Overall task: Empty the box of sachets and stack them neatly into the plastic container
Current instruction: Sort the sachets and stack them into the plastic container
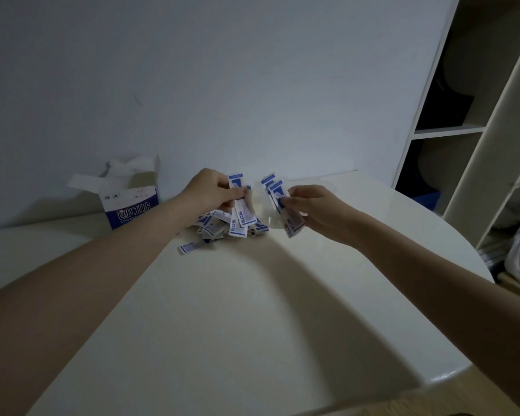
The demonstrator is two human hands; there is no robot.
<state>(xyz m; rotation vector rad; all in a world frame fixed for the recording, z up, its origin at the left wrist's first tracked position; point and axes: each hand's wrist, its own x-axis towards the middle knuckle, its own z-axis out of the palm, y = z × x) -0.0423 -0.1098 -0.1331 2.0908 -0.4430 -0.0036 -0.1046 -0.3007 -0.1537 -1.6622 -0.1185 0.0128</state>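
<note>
Sachets (pixel 222 225): white, each with a blue band at one end and blue print along the body; same pattern on the ones held up and on those in the heap. One stray sachet (pixel 188 247): white, blue block at its end.
Box (pixel 131 210): white upper part, deep blue lower band with white characters; torn white flaps on top.
Container (pixel 263 207): clear, colourless.
Table (pixel 252 310): glossy cream.
Wall (pixel 192 85): plain pale grey-blue.
Shelf (pixel 451 132): off-white boards, dark recesses.
</note>
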